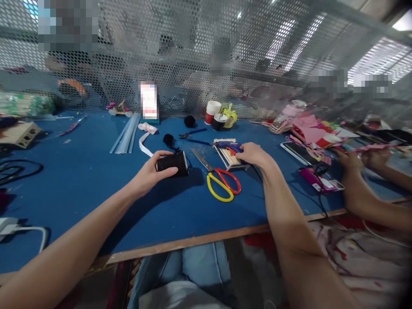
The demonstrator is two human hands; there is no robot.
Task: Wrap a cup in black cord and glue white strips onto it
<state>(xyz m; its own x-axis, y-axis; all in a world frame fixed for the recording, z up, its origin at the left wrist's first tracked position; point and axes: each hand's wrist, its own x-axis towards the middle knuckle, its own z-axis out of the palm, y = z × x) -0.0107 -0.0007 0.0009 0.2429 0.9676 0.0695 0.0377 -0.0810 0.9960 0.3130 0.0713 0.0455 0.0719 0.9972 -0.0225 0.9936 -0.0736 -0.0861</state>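
Note:
My left hand (149, 174) is wrapped around a black cup (180, 165), tilted on its side above the table with its pale end to the right. The cup looks wound with black yarn, and a strand runs toward a small black yarn ball (168, 140) behind it. In my right hand (255, 155) is the handle of a blue glue gun (227, 146) with an orange trigger. Its front part is over a small rack of wooden sticks (229, 159). Scissors (222, 184) with yellow and red handles lie between my hands.
On the blue table (154, 219) are pliers (193, 134), clear glue sticks (125, 136), white ribbon (145, 143), a black pompom (189, 121) and cups (213, 110). A phone (148, 101) stands by the perforated metal screen (189, 73). Another person's hands (350, 163) work at right.

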